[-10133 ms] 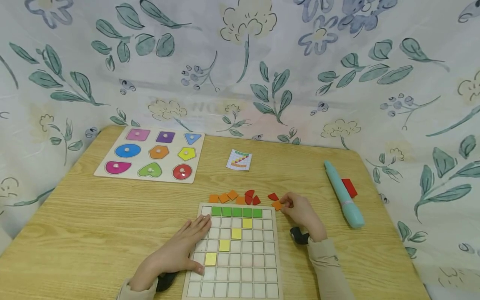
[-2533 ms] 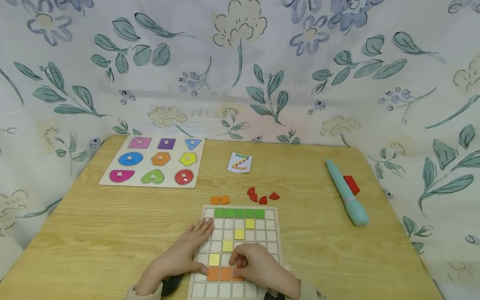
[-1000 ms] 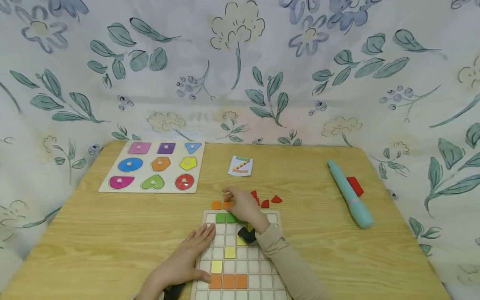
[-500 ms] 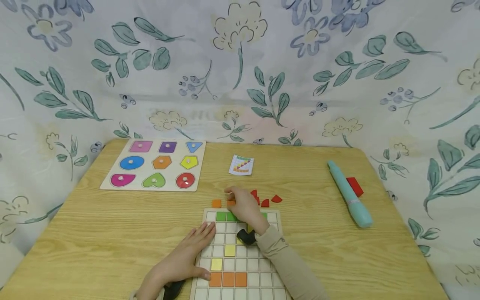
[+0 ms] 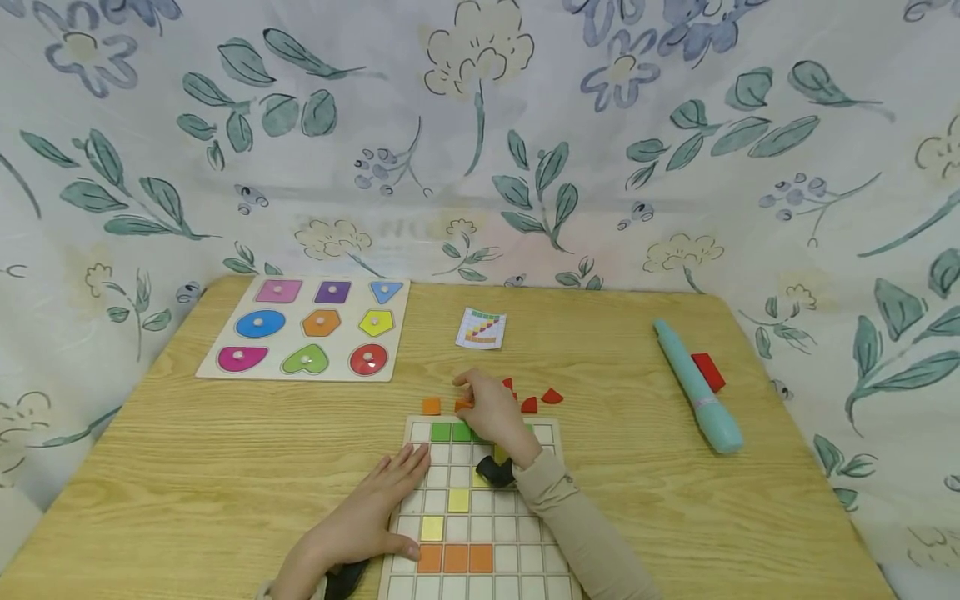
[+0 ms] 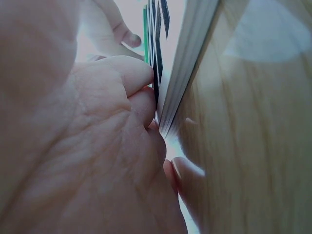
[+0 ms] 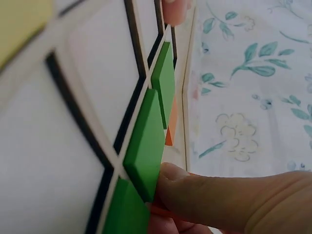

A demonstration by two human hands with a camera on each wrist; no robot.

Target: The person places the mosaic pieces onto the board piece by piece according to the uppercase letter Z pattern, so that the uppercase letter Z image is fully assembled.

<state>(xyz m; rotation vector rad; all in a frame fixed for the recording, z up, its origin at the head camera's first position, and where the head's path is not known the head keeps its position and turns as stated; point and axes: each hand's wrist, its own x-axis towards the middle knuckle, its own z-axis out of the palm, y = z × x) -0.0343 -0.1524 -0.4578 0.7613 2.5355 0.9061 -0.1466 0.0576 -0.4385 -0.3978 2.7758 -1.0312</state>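
Observation:
My left hand [image 5: 367,512] lies with extended fingers along the left edge of the white grid board [image 5: 517,533]; the left wrist view has its palm against the board's side. My right hand [image 5: 495,412] reaches over the board's far edge and pinches an orange square tile [image 5: 462,405], partly covered by its fingers. Close by in the right wrist view are green tiles [image 7: 144,146] and the thumb [image 7: 195,192]. Another orange tile [image 5: 431,406] lies to the left. Yellow tiles [image 5: 458,501] run diagonally on the board, above a row of three orange tiles [image 5: 455,558].
Red quarter-round pieces [image 5: 552,396] lie right of my right hand, some half hidden. Behind stands a small pattern card [image 5: 481,328] flat on the table. A shape puzzle board [image 5: 303,329] is at back left; a turquoise stick [image 5: 699,387] and red block [image 5: 708,372] lie right.
Since the oldest frame, three orange tiles have come onto the board. My right hand then went from the board to the loose orange tiles, shifting one slightly right. My left hand stays put.

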